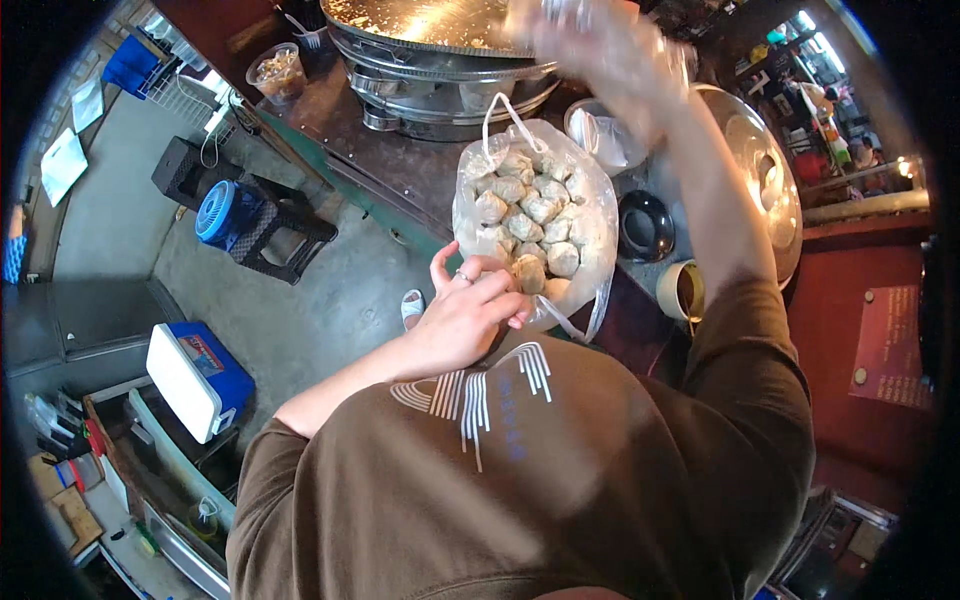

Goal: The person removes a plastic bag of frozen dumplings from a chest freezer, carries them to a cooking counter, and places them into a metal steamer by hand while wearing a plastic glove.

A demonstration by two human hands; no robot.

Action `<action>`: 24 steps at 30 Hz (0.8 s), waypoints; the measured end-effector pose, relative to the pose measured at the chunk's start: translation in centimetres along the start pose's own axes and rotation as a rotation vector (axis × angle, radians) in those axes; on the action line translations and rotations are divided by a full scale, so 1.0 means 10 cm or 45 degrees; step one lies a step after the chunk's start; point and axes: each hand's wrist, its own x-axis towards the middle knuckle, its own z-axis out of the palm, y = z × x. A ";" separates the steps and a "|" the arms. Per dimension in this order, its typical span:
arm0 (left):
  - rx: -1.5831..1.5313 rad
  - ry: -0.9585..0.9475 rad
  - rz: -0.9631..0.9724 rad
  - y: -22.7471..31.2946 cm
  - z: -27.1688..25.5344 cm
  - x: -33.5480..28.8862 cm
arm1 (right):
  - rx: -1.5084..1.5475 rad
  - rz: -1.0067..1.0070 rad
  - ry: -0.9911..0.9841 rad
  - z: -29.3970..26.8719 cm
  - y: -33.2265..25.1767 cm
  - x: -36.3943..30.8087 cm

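A clear plastic bag (466, 190) with white handles stands open in front of me, filled with several pale, round dumplings (541, 207). At its near left edge is my left hand (470, 310), wearing a ring, with its fingers bent round the plastic. My right arm reaches up and away, and my right hand (585, 50) is smeared by motion over the right side of a steamer (450, 70). Whatever that hand may hold cannot be made out. Small golden bits lie on the steamer's shiny top (420, 22).
Right of the bag are a clear plastic tub (607, 140), a black bowl (646, 226), a cup of dark liquid (682, 290) and a large metal lid (745, 150). A tub of food (277, 75) stands at the far left counter end. A blue fan (222, 212) rests on a black stool.
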 end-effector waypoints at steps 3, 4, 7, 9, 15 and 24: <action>0.087 -0.007 0.013 0.00 -0.01 -0.04 | 1.274 0.833 -0.706 0.26 -0.60 -0.59; 0.090 -0.012 0.011 0.02 -0.04 -0.03 | 1.003 0.510 -0.663 0.35 -0.77 -0.75; 0.106 0.002 -0.016 0.04 -0.04 -0.06 | 0.061 0.082 -1.250 0.57 -0.93 -0.88; 0.094 0.020 -0.037 0.07 -0.04 -0.07 | -0.012 0.247 -1.347 0.65 -0.98 -0.97; 0.091 0.035 -0.085 0.11 -0.03 -0.10 | -0.031 0.104 -1.272 0.72 -0.93 -1.08; 0.103 0.052 -0.114 0.13 -0.01 -0.08 | -0.121 0.014 -1.070 0.79 -0.94 -1.18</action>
